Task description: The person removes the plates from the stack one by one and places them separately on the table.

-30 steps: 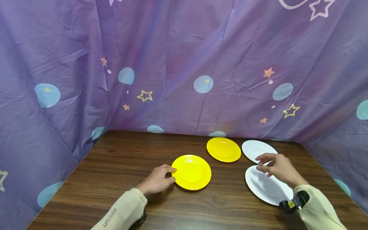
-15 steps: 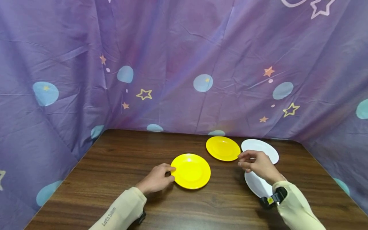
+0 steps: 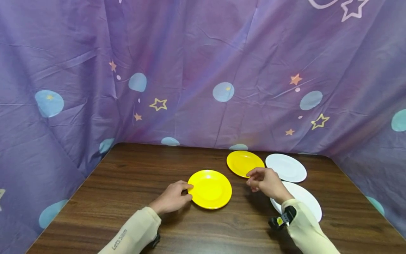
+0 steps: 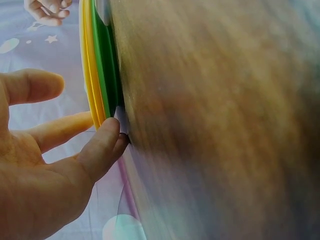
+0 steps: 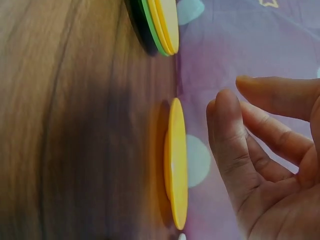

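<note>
My left hand [image 3: 171, 198] is at the left rim of a round plate stack, its fingertips touching the edge. From above, only the top yellow plate [image 3: 210, 190] shows; in the left wrist view a green plate [image 4: 102, 60] lies beneath the yellow rims. The thumb and fingers there are spread and relaxed. My right hand [image 3: 266, 181] hovers over the table with loosely bent fingers and nothing between them. Its fingertips overlap the front edge of a second yellow plate [image 3: 244, 163] in the head view, while the right wrist view shows that plate [image 5: 177, 165] apart from the hand.
Two white plates lie at the right: a back one [image 3: 287, 167] beside the second yellow plate, and a front one [image 3: 309, 201] partly covered by my right arm. A purple curtain [image 3: 190, 70] with stars and dots hangs behind the brown wooden table [image 3: 142, 162].
My right hand has moved left, from above the white plates to near the front edge of the farther yellow plate. My left hand has stayed at the stack's rim.
</note>
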### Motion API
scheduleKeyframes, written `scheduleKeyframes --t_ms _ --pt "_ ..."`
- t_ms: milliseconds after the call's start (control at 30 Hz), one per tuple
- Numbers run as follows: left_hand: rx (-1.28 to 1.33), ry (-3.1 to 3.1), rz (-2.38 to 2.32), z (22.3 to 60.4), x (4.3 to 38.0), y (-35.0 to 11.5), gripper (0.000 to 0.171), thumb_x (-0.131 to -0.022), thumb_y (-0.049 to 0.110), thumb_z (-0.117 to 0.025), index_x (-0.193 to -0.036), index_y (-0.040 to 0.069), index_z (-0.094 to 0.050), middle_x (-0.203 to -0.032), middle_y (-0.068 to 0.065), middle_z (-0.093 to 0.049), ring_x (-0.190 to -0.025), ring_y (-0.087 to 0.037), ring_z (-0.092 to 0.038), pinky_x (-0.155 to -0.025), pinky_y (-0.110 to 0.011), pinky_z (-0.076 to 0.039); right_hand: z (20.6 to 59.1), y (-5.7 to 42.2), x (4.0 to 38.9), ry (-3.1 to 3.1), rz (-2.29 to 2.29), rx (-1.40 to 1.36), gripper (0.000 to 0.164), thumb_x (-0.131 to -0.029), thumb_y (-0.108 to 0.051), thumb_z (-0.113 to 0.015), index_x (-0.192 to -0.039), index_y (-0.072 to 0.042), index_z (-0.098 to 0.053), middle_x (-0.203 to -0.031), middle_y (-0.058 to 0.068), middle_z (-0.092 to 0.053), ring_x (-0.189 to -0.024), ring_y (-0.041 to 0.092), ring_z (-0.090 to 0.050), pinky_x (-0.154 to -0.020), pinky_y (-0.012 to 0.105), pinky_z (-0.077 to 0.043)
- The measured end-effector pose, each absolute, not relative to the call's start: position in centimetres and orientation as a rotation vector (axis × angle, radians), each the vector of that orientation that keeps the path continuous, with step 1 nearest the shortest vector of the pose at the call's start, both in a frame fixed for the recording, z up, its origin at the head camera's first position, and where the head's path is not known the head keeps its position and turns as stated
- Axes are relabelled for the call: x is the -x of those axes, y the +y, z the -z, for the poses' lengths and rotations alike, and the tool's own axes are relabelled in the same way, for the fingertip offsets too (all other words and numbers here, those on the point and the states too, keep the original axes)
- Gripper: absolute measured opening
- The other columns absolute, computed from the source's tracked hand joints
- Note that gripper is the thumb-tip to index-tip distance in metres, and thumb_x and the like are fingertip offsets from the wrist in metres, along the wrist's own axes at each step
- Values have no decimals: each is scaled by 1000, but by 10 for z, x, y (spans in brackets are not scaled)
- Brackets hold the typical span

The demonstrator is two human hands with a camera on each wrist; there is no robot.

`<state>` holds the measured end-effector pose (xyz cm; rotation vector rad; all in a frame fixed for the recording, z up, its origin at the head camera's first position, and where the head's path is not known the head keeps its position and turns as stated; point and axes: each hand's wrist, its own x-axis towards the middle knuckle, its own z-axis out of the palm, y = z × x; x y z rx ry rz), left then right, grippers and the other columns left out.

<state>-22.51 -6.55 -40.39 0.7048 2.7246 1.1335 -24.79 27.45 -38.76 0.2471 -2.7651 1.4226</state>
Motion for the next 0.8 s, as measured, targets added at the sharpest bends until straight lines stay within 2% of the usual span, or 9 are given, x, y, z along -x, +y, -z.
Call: scheduleKeyframes --t_ms 467,800 --pt "-689 2745 -1130 404 226 -65 47 -90 13 -60 -132 -7 -61 -130 -21 -64 -124 -36 -59 -106 -53 -48 400 245 252 -2763 -1501 -178 23 -83 5 -71 -105 11 -68 -81 13 -73 -63 17 -69 -61 34 -63" --pt "-678 2765 -1120 404 225 -64 48 -88 14 -61 -131 -6 -62 -131 -20 -64 -125 -36 -59 -107 -52 -48 408 230 255 -2795 -1544 -166 24 -81 4 -73 -104 10 -69 -80 13 -70 -64 14 -66 -62 33 -63"
